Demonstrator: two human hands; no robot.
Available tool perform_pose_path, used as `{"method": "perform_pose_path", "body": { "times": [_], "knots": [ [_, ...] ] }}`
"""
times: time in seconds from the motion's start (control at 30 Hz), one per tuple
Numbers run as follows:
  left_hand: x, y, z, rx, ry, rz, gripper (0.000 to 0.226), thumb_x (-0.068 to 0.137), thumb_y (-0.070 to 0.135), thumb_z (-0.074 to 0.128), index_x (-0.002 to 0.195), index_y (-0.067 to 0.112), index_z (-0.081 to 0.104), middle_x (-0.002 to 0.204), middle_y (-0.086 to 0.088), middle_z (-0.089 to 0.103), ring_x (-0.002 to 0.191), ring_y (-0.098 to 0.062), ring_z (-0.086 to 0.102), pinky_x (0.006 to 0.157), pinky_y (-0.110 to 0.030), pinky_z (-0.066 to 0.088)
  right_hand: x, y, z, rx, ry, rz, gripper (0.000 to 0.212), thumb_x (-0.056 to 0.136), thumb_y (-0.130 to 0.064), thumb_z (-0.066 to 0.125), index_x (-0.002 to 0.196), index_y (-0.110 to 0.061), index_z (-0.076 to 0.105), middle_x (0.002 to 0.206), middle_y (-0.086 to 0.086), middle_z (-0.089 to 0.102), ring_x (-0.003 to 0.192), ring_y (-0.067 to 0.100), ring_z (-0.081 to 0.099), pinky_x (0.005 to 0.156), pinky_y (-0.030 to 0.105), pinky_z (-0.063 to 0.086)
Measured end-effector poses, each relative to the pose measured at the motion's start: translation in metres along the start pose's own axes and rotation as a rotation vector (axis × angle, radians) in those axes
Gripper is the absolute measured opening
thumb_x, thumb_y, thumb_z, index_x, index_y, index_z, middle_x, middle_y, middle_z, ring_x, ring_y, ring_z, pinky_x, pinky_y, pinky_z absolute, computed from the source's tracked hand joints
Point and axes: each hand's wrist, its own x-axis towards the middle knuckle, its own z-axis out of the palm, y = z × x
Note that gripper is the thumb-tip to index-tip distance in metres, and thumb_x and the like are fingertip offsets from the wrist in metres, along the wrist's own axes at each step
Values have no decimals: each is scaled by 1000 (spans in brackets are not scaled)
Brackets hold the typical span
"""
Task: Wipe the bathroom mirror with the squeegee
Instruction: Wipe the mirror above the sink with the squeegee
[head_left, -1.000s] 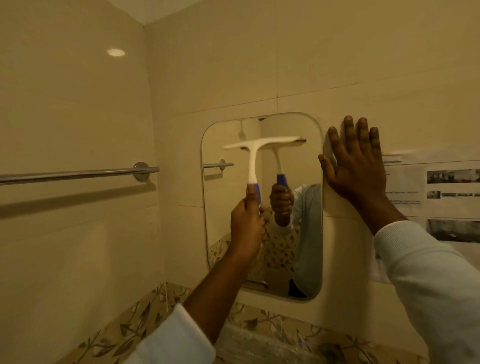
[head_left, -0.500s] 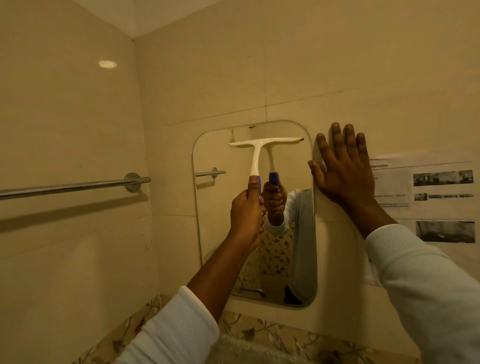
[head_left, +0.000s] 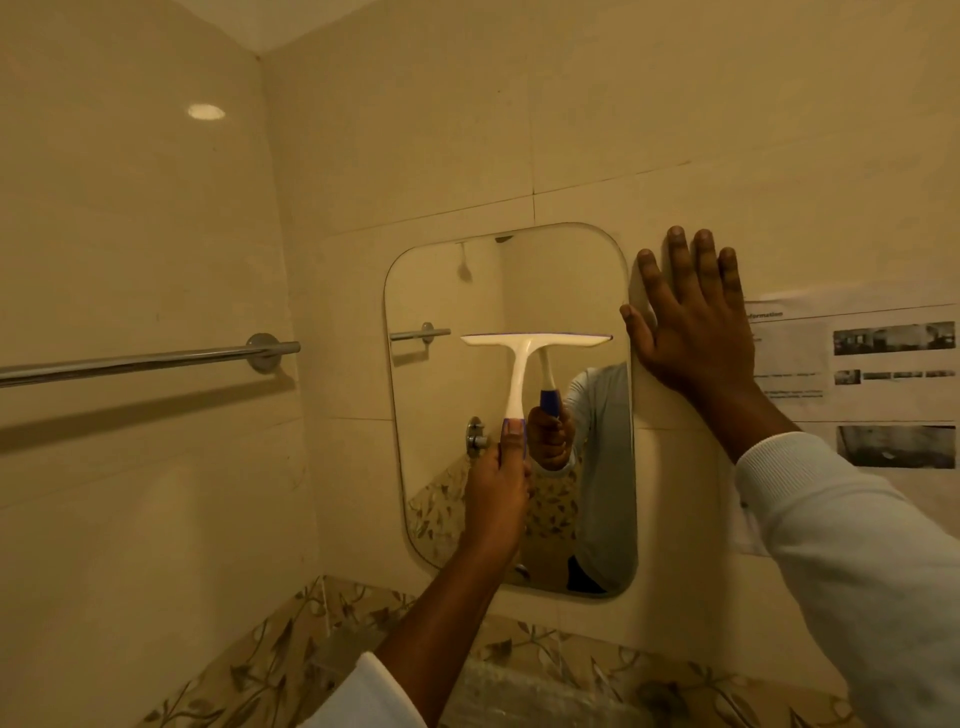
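White squeegee (head_left: 521, 366) sits lower on the mirror (head_left: 441, 519) than before, and the left hand (head_left: 497, 493) grips its handle. Right hand (head_left: 693, 327) lies flat, fingers straight, beside a sheet (head_left: 795, 358) headed "…formation".

The squeegee (head_left: 524, 348) lay across the mirror's (head_left: 561, 291) middle, its blade reaching almost to the right edge, which left the glass above it and a strip down the left side open. The right hand (head_left: 691, 332) lay flat on the wall against the mirror's right edge and closed off that side, with a paper notice (head_left: 857, 364) just beyond. A towel rail (head_left: 145, 359) ran along the side wall left of the corner, and the left hand (head_left: 498, 483) and forearm covered the lower middle of the glass.
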Motion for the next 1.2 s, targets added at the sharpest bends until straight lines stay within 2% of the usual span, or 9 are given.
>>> {"method": "perform_pose_path", "body": {
  "times": [0.27, 0.6, 0.8, 0.93, 1.2],
  "knots": [
    [-21, -41, -3, 6, 25, -86, 61, 74, 85, 47, 72, 24, 55, 58, 7, 46, 46, -7, 38, 44, -25, 30, 0, 0, 3, -9, 9, 5, 74, 105, -61, 26, 166, -21, 13, 174, 14, 0, 160, 36, -3, 129, 55, 6],
    [-50, -81, -8, -42, -25, -244, 54, 86, 69, 51, 79, 16, 55, 59, 3, 43, 45, -8, 35, 42, -24, 27, -1, 0, 2, -12, -5, 12, 75, 105, -61, 24, 166, -21, 11, 174, 14, -2, 160, 36, -5, 129, 54, 3],
    [-72, -127, -7, 33, -14, -361, 53, 96, 61, 52, 70, 15, 54, 50, 5, 43, 40, -9, 37, 43, -26, 30, -1, -1, 1, 8, -16, 15, 76, 104, -63, 22, 166, -21, 10, 174, 13, -2, 160, 36, -4, 129, 55, 3],
    [-85, -159, -5, 65, 28, -429, 54, 96, 59, 54, 67, 13, 55, 48, 4, 44, 41, -11, 40, 47, -29, 33, -1, -1, -1, 18, -20, 20, 76, 104, -63, 22, 166, -21, 11, 174, 14, 0, 160, 36, -3, 129, 55, 5],
    [-92, -178, -8, 154, 70, -476, 56, 97, 62, 54, 68, 15, 57, 49, 4, 48, 43, -13, 44, 50, -30, 37, -1, -1, 2, -2, -4, 22, 74, 105, -62, 25, 166, -23, 11, 174, 13, 0, 160, 35, -3, 130, 54, 2]
  ]
}}
